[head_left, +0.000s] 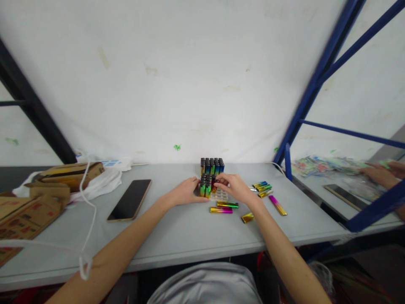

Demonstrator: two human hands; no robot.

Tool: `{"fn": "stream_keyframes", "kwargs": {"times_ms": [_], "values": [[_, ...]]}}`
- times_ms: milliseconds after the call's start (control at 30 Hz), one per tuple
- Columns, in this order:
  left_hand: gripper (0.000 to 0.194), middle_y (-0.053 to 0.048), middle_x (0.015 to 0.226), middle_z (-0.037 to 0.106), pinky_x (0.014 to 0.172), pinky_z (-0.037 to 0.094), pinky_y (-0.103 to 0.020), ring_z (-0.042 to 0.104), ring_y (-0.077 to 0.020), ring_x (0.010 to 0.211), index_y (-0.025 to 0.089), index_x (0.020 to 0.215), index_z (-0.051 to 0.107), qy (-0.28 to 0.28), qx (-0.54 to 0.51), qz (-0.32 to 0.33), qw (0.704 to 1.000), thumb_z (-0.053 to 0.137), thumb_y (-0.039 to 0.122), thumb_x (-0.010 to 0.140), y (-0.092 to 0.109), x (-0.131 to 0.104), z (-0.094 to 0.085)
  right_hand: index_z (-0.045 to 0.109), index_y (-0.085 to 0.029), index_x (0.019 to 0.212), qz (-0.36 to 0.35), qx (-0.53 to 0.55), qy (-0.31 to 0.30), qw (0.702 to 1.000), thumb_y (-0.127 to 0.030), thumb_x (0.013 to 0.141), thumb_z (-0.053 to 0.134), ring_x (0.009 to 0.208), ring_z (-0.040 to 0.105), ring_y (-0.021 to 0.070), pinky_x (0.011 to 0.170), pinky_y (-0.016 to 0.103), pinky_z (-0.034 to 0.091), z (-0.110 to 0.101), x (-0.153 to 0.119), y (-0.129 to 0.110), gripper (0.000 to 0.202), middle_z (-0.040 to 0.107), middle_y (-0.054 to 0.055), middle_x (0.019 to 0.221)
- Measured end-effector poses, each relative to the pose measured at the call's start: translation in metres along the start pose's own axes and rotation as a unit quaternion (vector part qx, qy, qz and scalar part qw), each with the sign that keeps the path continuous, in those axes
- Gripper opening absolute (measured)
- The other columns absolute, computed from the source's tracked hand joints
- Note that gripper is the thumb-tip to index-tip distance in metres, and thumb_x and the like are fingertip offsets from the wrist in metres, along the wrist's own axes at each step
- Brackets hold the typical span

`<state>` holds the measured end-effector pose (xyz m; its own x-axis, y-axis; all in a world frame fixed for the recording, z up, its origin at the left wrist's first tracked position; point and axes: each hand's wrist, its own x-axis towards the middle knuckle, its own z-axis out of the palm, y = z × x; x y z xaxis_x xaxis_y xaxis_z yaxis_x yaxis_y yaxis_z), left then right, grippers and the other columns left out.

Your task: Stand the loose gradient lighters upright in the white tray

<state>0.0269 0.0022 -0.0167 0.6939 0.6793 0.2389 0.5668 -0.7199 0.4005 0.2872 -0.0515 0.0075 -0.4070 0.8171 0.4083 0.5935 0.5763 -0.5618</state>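
A pale tray with round holes [220,195] lies on the table, its left part filled with upright green and gold lighters [205,189]. My left hand [187,191] is beside the tray's left end, thumb and fingers apart around its corner. My right hand [232,185] has its fingers pinched on a reddish lighter [214,185] over the tray. Behind stands a block of upright lighters with black tops [212,165]. Loose shiny lighters lie in front, among them a yellow and pink one [221,210] and a green one [228,204].
More loose lighters [265,191] lie right of my right hand. A phone [129,200] and cardboard boxes [47,207] are on the left of the table [177,236]. A blue metal frame [313,88] rises at right; beyond it are another person's hands [381,174].
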Motion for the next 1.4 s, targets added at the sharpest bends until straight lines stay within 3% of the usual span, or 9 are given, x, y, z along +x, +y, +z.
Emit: {"fn": "stream_keyframes", "kwargs": {"times_ms": [267,467,633,700,800,900,1067,1267,1400], "values": [[0.072,-0.013,0.113,0.071,0.093,0.054,-0.042,0.068,-0.0332,0.101,0.018,0.122,0.071,0.002,0.000,-0.004,1.000,0.077,0.074,0.076,0.001,-0.001,-0.001,0.075,-0.020,0.081,0.082,-0.116,0.011,0.990,-0.049,0.099,0.068,0.065,0.064,0.0165,0.062,0.027,0.039,-0.004,0.000,-0.008,0.035,0.076,0.003,0.075],[0.071,-0.012,0.106,0.070,0.089,0.055,-0.041,0.067,-0.0328,0.098,0.017,0.112,0.072,-0.003,0.009,-0.012,1.000,0.075,0.078,0.075,0.003,0.000,-0.002,0.076,-0.018,0.089,0.099,-0.186,0.053,0.976,-0.050,0.106,0.052,0.065,0.063,0.0181,0.066,0.029,0.040,-0.045,-0.010,-0.010,0.044,0.075,0.005,0.074],[0.070,-0.012,0.102,0.068,0.088,0.055,-0.042,0.067,-0.0334,0.096,0.018,0.103,0.069,-0.007,0.029,-0.024,0.999,0.073,0.081,0.074,0.006,0.000,-0.003,0.076,-0.017,0.097,0.204,-0.236,0.103,0.944,-0.043,0.103,0.056,0.074,0.071,0.0212,0.073,0.029,0.048,-0.093,-0.031,0.023,0.033,0.079,0.009,0.083],[0.068,-0.012,0.101,0.067,0.088,0.055,-0.043,0.066,-0.0336,0.096,0.018,0.102,0.069,-0.006,0.032,-0.023,0.999,0.073,0.081,0.074,0.006,0.000,-0.003,0.076,-0.016,0.101,0.287,-0.243,0.089,0.922,-0.040,0.103,0.055,0.075,0.074,0.0216,0.075,0.029,0.050,-0.109,-0.041,0.041,0.031,0.078,0.009,0.080],[0.068,-0.011,0.101,0.067,0.086,0.055,-0.043,0.066,-0.0329,0.094,0.020,0.100,0.069,-0.002,0.023,-0.014,1.000,0.073,0.081,0.073,0.005,0.000,-0.002,0.076,-0.015,0.108,0.398,-0.265,0.071,0.876,-0.040,0.098,0.064,0.087,0.077,0.0255,0.078,0.032,0.053,-0.123,-0.056,0.066,0.029,0.080,0.013,0.095],[0.069,-0.011,0.101,0.068,0.085,0.055,-0.043,0.066,-0.0326,0.092,0.019,0.101,0.069,-0.003,0.022,-0.017,1.000,0.072,0.082,0.073,0.004,0.000,-0.002,0.074,-0.014,0.117,0.445,-0.269,0.042,0.853,-0.044,0.088,0.077,0.098,0.077,0.0300,0.083,0.035,0.056,-0.127,-0.068,0.085,0.042,0.080,0.016,0.106],[0.070,-0.013,0.107,0.068,0.090,0.054,-0.043,0.066,-0.0332,0.097,0.017,0.109,0.069,-0.017,0.023,-0.015,0.999,0.072,0.079,0.077,0.005,0.000,-0.003,0.072,-0.016,0.116,0.447,-0.235,-0.003,0.863,-0.053,0.075,0.085,0.097,0.076,0.0301,0.084,0.036,0.057,-0.118,-0.074,0.105,0.057,0.080,0.014,0.103],[0.071,-0.013,0.106,0.067,0.090,0.054,-0.042,0.066,-0.0332,0.099,0.017,0.108,0.069,-0.019,0.031,-0.017,0.999,0.071,0.081,0.077,0.005,0.000,-0.004,0.070,-0.017,0.103,0.400,-0.209,0.053,0.891,-0.050,0.064,0.092,0.081,0.076,0.0306,0.074,0.040,0.060,-0.112,-0.070,0.112,0.055,0.078,0.014,0.091],[0.072,-0.012,0.103,0.067,0.088,0.055,-0.042,0.066,-0.0326,0.095,0.018,0.105,0.069,-0.015,0.033,-0.015,0.999,0.071,0.083,0.075,0.004,0.000,-0.003,0.072,-0.016,0.100,0.397,-0.195,0.090,0.892,-0.035,0.069,0.089,0.086,0.076,0.0286,0.075,0.037,0.060,-0.112,-0.064,0.108,0.040,0.078,0.015,0.098]]}}
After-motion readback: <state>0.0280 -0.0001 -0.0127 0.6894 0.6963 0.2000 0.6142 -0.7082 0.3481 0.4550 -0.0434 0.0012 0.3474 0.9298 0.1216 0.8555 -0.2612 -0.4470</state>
